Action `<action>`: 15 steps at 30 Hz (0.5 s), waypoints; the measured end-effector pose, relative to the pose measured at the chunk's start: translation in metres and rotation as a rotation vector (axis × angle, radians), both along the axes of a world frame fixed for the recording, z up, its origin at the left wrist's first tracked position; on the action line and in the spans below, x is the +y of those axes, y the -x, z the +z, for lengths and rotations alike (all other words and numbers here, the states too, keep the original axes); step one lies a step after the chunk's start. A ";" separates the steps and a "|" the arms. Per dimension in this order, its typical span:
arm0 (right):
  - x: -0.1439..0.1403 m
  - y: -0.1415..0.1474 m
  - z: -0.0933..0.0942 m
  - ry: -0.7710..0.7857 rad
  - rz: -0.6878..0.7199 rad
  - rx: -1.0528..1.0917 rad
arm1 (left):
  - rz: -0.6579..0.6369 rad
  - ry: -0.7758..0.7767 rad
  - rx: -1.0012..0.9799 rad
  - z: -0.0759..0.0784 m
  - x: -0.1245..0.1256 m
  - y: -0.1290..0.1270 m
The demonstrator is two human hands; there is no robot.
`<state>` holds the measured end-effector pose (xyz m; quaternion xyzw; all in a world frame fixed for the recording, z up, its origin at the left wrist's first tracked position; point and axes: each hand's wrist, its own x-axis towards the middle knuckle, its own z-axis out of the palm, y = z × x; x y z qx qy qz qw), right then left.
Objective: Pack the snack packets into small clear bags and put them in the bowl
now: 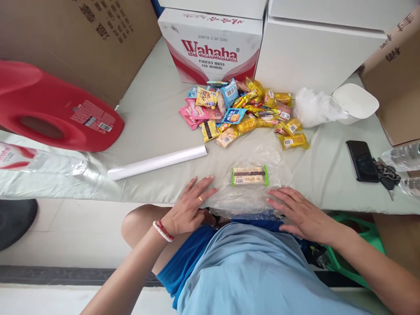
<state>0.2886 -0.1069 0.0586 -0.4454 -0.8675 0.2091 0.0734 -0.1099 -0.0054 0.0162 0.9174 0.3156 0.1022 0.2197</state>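
Note:
A clear plastic bag (229, 201) lies spread at the table's front edge, its lower part hanging over. On top of it rests a small wrapped snack bar (250, 176) with green ends. My left hand (190, 204), with a ring and a beaded bracelet, lies at the bag's left side, fingers stretched out. At the right side, my right hand (297, 212) has its fingers spread beside the plastic. Neither hand grips anything that I can see. Behind the bag is a heap of wrapped snacks (243, 109) in yellow, pink and blue packets.
A white roll (157, 162) lies left of the bag, near a red jug (59, 109) and a clear bottle (42, 159). A Wahaha carton (213, 48) stands behind the snacks. On the right are a white scoop (357, 103), a phone (362, 161) and keys (387, 175).

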 end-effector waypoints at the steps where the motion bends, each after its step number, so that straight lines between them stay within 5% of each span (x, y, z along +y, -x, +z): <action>1: -0.006 0.001 -0.008 -0.045 -0.043 -0.009 | 0.011 -0.012 0.006 0.002 -0.002 0.000; 5: -0.007 0.005 -0.026 -0.122 -0.163 0.085 | -0.077 -0.078 -0.045 0.020 -0.012 -0.015; 9: 0.007 0.004 -0.017 -0.160 -0.140 0.141 | -0.209 -0.023 -0.103 0.043 -0.008 -0.047; 15: 0.009 0.004 -0.009 -0.116 -0.073 0.153 | -0.031 0.023 0.030 0.040 0.022 -0.079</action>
